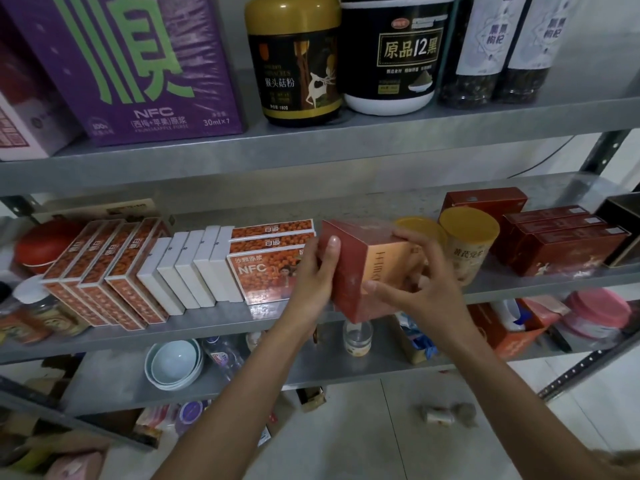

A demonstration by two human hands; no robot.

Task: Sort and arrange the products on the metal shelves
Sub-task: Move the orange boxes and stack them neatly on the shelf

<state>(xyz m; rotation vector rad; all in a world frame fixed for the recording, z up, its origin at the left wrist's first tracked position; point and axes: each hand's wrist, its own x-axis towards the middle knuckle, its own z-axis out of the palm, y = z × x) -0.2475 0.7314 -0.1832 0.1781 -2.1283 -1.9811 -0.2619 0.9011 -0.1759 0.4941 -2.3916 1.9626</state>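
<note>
Fingers (333, 245): both hands grip the red carton (349, 275), left hand (311, 275) on its end, right hand (429, 289) over its top and front.
Place: tilted, just before the middle shelf (207, 329), between the orange NFC boxes (266, 275) and the yellow-lidded canisters (467, 244).
Handling: likely light, stiff card; the glossy wrap may slip, so hold opposite faces.
Hidden: front lettering partly covered.

grey metal shelves (311, 147): dull galvanised-looking sheet, matt, faintly mottled. red-and-gold cardboard box (349, 275): clear film wrap, glossy. big purple carton (138, 64): wrinkled shiny shrink film. slim white cardboard boxes (194, 271): matt, smooth. black jar with gold plastic lid (298, 64): glossy label, satin lid. stacked pale ceramic bowls (175, 363): glazed, shiny.
</note>
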